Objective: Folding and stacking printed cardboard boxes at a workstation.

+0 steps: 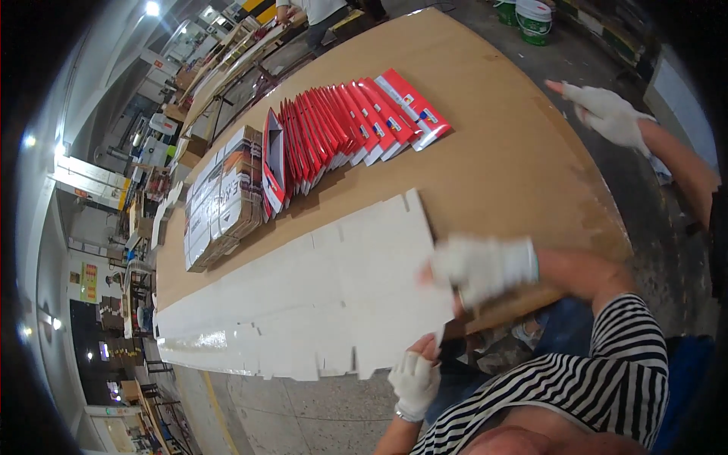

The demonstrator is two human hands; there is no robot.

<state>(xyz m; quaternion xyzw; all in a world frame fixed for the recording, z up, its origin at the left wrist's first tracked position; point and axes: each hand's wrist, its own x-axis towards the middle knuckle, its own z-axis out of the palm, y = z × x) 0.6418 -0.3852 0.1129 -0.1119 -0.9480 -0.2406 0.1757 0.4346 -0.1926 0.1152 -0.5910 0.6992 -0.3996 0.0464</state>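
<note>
A long white die-cut cardboard sheet (303,296), with notches along its near edge, lies across the near side of the brown table (523,174). My left hand (415,379), in a white fingerless glove, is closed at the sheet's near right corner, its thumb and fingertips on the edge. Over the sheet's right end is my right hand (481,269), gloved the same way and smeared by motion. Its fingers point left, but their grip is too blurred to make out. Whether one sheet or several lie there is not plain.
A row of red-and-white folded card packages (334,129) leans across the table beyond the sheet. To their left sits a strapped bundle of printed cardboard (225,197). Another person's gloved hand (610,115) reaches in from the right. White-and-green buckets (533,20) stand on the floor behind.
</note>
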